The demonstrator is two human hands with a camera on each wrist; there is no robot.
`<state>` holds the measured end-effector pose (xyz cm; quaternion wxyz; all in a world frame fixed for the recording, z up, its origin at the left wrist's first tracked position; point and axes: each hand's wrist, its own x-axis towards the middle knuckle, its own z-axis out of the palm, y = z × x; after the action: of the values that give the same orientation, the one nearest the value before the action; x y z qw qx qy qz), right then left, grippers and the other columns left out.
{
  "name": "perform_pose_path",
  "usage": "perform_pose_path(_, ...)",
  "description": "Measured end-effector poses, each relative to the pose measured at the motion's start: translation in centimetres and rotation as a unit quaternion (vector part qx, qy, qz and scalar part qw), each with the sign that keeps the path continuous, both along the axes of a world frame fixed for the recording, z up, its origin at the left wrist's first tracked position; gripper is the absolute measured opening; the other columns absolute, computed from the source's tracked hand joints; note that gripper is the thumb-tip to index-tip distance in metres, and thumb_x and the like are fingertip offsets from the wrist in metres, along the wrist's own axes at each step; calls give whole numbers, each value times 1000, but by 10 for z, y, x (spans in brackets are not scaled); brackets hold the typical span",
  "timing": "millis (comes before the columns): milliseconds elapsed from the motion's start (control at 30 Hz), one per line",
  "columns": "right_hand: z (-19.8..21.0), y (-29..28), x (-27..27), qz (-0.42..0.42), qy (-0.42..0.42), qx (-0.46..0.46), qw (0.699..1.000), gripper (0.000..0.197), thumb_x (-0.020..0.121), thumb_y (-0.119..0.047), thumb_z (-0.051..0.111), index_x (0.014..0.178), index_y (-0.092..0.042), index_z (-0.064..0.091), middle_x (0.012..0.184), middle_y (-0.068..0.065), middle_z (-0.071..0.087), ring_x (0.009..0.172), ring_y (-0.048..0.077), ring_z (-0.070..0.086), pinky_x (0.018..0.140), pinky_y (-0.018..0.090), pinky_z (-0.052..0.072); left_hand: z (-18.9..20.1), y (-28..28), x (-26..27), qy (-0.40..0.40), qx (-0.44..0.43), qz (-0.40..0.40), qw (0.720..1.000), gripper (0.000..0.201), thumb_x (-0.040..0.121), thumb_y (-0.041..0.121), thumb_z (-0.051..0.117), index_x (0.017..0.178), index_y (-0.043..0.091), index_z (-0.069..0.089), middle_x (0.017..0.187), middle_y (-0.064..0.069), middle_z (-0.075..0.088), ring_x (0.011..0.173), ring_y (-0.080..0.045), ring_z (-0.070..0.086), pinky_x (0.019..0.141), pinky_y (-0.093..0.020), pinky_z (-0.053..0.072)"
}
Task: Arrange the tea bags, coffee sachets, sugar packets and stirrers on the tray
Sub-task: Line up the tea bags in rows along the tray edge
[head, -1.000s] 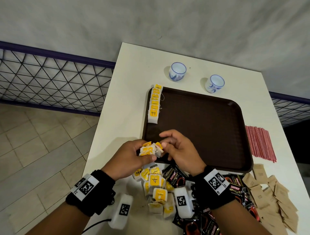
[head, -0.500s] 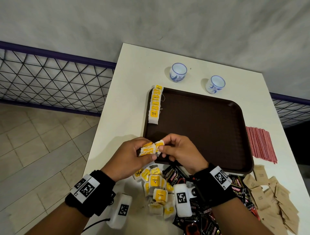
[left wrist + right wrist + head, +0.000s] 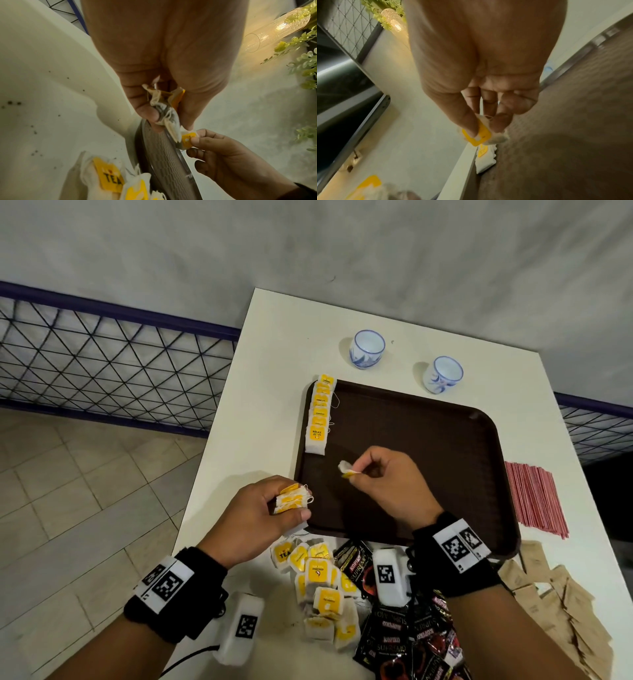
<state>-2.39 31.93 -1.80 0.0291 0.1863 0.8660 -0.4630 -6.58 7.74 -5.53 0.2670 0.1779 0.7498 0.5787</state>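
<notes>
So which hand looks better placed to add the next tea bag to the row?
Probably the right hand: it pinches one tea bag over the tray, near the row. The left hand grips a bunch.

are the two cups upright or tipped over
Upright: both cups stand beyond the tray with open mouths facing up; nothing is visible inside.

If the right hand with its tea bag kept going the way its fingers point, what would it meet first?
Probably the near end of the tea bag row on the tray. The right hand pinches one tea bag pointing up-left toward it; height above the tray is unclear.
</notes>
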Motion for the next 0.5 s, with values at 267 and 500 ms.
perform_pose_path(267,-6,5,-26,37,-63,-43,996,11,91,-13,68,87,-13,58,68,11,74,65,25,70,53,27,46,-6,-3,0,-20,-22,5,1000,19,85,23,82,102,27,75,96,7,75,92,-11,71,85,-29,56)
perform_pose_path(500,-14,-8,-53,39,-84,-124,988,11,96,2,59,93,-7,54,81,22,72,68,25,73,56,29,56,-7,-3,1,-36,-17,10,999,18,85,18,81,100,26,76,95,5,76,90,-10,72,82,-22,55)
